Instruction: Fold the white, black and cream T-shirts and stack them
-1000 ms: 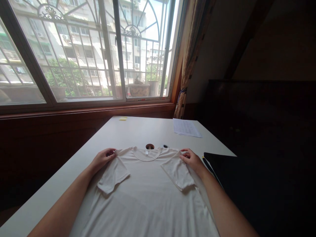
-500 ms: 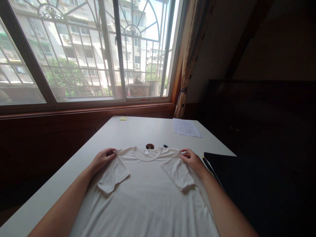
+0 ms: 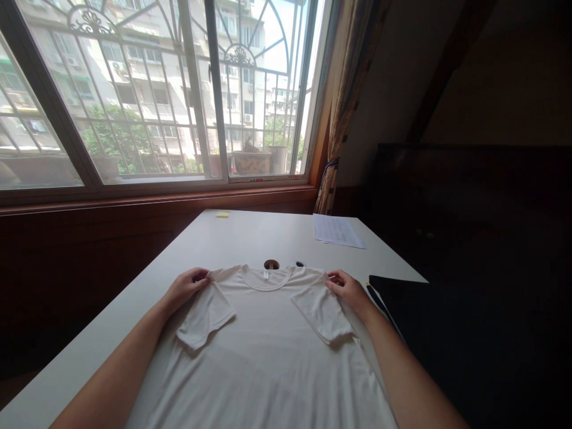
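Note:
A white T-shirt (image 3: pixel 268 345) lies spread on the white table (image 3: pixel 250 238), its neckline pointing away from me and both short sleeves folded inward over the front. My left hand (image 3: pixel 187 287) pinches the shirt at its left shoulder corner, fingers closed on the cloth. At the opposite shoulder corner, my right hand (image 3: pixel 346 289) grips the fabric between thumb and fingers. A small label shows inside the collar. The shirt's lower end runs out of view at the bottom.
Just beyond the collar are a round hole (image 3: pixel 271 265) in the tabletop and a small white ring-shaped item (image 3: pixel 299 264). Printed papers (image 3: pixel 338 231) and a yellow sticky note (image 3: pixel 223 214) lie farther back. Dark cloth or a dark folder (image 3: pixel 429 333) is at right. A barred window stands behind.

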{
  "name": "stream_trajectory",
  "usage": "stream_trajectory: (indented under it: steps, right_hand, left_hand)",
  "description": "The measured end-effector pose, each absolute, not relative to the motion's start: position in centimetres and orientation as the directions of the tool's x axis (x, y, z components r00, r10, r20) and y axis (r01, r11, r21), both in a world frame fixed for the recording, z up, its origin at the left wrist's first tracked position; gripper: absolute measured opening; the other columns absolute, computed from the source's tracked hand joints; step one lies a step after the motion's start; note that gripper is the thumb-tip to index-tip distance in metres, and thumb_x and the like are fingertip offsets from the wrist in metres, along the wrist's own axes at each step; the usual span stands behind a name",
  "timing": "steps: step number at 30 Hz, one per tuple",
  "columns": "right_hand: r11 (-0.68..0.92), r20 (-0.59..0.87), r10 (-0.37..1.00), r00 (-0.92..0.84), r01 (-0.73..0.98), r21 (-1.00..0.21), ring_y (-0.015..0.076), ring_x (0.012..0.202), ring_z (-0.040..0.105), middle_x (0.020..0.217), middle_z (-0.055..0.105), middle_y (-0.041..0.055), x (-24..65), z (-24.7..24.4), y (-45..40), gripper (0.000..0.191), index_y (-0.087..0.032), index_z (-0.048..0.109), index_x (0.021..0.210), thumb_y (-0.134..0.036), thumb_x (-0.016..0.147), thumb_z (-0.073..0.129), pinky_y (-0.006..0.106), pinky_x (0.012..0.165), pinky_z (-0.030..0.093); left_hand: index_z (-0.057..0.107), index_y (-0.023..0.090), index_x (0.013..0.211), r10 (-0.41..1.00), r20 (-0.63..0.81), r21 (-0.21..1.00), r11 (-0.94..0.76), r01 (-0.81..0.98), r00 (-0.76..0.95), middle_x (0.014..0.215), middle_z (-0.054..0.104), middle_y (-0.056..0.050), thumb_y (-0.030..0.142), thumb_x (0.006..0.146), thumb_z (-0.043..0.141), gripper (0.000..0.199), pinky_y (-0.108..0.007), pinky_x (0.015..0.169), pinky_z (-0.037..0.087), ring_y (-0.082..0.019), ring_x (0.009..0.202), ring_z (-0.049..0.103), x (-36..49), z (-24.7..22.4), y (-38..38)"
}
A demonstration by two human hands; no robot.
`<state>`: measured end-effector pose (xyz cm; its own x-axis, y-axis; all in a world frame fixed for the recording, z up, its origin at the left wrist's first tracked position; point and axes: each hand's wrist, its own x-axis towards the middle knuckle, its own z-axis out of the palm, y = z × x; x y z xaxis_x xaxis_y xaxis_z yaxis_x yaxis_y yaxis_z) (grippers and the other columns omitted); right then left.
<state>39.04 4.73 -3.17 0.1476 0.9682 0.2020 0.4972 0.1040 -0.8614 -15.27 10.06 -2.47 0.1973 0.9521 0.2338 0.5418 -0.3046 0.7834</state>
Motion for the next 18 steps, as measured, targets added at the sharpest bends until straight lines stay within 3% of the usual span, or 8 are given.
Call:
stream_trajectory:
  steps: [18]
  right_hand:
    - [0.091, 0.196, 0.965, 0.174, 0.479, -0.873, 0.0254, 0.083, 0.071, 0.085, 0.078, 0.0048, 39.3, -3.5, 5.5, 0.036, -0.021, 0.073, 0.092, -0.046, 0.067, 0.076, 0.037, 0.081, 0.054]
  left_hand:
    - [0.074, 0.021, 0.093, 0.957, 0.221, 0.756, -0.289, 0.588, 0.187, 0.086, 0.077, -0.004, 0.057, 0.079, 0.067, 0.039, -0.032, 0.074, 0.051, -0.026, 0.082, 0.069, -14.5, -1.2, 9.4]
